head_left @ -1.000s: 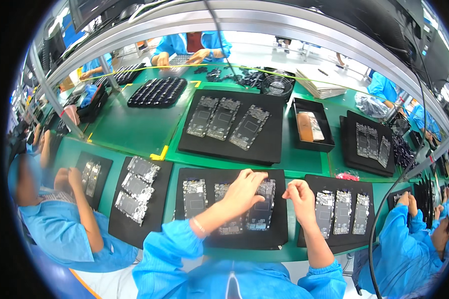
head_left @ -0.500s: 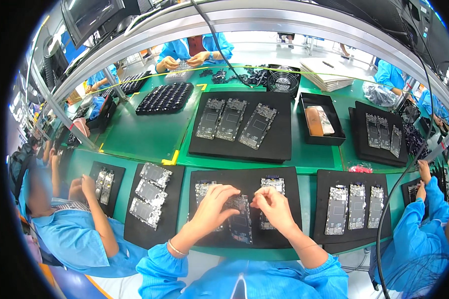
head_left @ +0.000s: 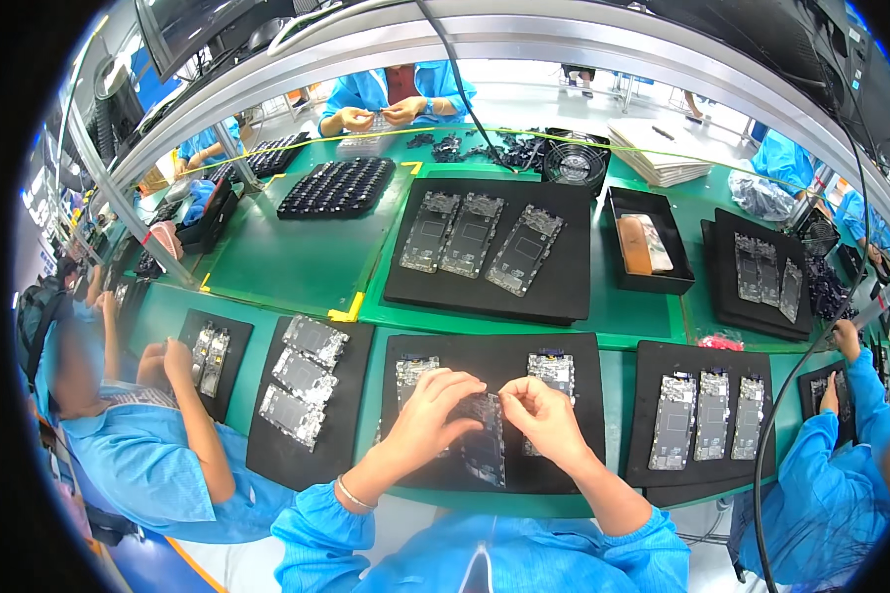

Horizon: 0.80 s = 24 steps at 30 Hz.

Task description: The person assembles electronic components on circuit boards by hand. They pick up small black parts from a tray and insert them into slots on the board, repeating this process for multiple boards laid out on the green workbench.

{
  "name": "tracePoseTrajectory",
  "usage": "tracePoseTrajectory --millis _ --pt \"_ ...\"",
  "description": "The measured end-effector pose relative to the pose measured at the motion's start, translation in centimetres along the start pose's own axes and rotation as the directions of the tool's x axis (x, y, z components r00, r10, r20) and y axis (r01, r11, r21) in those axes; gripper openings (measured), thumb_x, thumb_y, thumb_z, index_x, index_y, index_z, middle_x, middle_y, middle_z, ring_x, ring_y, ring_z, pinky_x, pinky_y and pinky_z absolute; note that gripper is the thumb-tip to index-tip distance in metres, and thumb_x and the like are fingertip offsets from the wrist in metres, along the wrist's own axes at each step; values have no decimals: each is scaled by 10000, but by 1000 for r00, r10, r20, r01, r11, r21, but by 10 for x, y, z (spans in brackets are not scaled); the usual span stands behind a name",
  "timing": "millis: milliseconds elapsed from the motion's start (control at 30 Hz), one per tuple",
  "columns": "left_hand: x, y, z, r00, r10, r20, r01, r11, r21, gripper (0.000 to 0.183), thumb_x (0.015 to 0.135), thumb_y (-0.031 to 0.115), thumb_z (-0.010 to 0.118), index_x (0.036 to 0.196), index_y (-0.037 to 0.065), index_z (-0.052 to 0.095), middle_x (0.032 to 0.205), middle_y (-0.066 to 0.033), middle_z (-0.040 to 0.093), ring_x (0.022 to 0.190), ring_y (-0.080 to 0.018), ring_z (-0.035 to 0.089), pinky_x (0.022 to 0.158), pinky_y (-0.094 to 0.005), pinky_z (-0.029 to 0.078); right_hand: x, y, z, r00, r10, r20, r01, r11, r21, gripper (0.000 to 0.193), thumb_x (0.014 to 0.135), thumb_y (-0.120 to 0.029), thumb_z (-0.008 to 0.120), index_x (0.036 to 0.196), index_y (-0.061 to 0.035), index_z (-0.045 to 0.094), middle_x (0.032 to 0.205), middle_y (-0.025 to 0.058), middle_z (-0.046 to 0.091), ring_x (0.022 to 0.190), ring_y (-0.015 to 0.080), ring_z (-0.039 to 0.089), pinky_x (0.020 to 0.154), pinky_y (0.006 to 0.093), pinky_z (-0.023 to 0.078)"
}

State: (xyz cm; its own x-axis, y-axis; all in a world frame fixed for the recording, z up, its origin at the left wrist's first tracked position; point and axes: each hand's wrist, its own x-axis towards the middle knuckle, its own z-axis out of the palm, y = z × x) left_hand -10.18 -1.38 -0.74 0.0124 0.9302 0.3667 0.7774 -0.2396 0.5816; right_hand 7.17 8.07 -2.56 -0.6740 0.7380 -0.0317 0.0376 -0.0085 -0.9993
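Note:
A black foam mat lies before me with several phone circuit boards on it. My left hand curves over the middle circuit board, its thumb apart from the fingers and its fingertips by the board's upper end. At that board's upper right, my right hand has thumb and forefinger pinched together; whatever is between them is too small to make out. Behind the left hand a second circuit board is partly covered. A third circuit board is partly hidden behind the right hand.
More boards lie on a left mat, a right mat and a raised far mat. Beyond stand a black tray, an open black box and a fan. A cable hangs at right. Co-workers sit around.
My right thumb and forefinger have closed into a tighter pinch beside the middle board. My left hand keeps nearly the same pose. The whole view has shifted slightly.

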Motion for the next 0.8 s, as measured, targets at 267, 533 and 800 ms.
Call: tracePoseTrajectory --millis 267,533,800 --pt "25 -30 10 991 -72 114 59 992 114 604 652 175 782 1182 67 516 1151 -110 541 1104 -327 467 941 -412 406 31 32 -12 980 4 -199 0 1000 23 115 909 -103 521 933 7 545 836 59 619 771 130 641 706 252 509" --pt "7 -65 -14 892 -419 171 312 842 440 678 615 170 808 1201 26 498 1192 -125 505 1148 -348 423 954 -398 406 11 21 -11 990 65 -121 -57 996 70 105 923 -108 516 923 -6 539 817 51 614 741 119 626 692 247 509" --pt "-28 -33 -49 989 -145 -14 146 986 86 467 667 85 758 1091 65 562 1128 -95 556 1105 -297 480 946 -392 401 34 25 60 999 46 18 -48 992 113 146 918 -128 521 956 13 536 851 83 630 781 150 656 703 268 524"
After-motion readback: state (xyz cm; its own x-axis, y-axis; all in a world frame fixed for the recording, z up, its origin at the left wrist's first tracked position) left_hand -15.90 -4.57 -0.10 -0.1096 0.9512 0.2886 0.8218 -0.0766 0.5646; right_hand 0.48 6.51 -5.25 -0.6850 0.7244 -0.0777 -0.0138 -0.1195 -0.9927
